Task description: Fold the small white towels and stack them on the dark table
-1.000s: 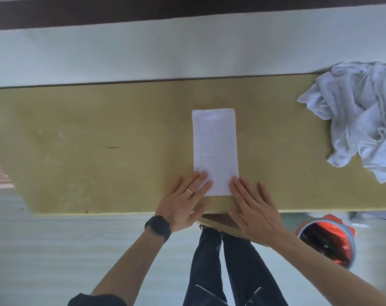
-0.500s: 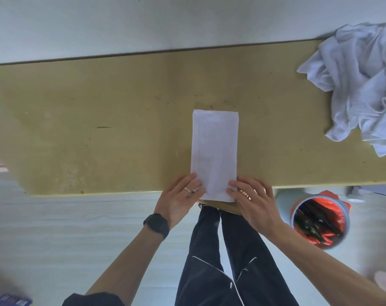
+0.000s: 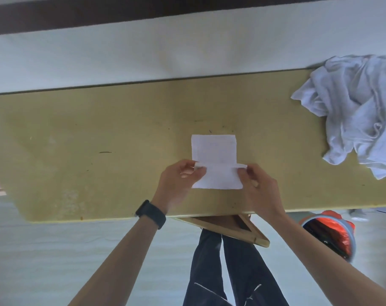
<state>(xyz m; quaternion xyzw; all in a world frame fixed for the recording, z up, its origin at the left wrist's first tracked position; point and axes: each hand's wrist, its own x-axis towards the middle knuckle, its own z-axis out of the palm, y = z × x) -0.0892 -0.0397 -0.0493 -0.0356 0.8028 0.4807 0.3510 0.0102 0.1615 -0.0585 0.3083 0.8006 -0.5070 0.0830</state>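
Observation:
A small white towel, folded into a narrow strip, lies in the middle of the yellowish table. Its near end is lifted and carried over the far part. My left hand pinches the left corner of that lifted end. My right hand pinches the right corner. The raised flap hangs between both hands, just above the lying half. A heap of crumpled white towels sits at the table's right end.
A pale wall runs behind the table's far edge. Under the near edge a wooden brace sticks out above my dark trousers. On the floor at the right stands a bin with red and black contents.
Both hands went from lying flat at the towel's near end to gripping its corners. They lifted that end and carried it away from me over the towel.

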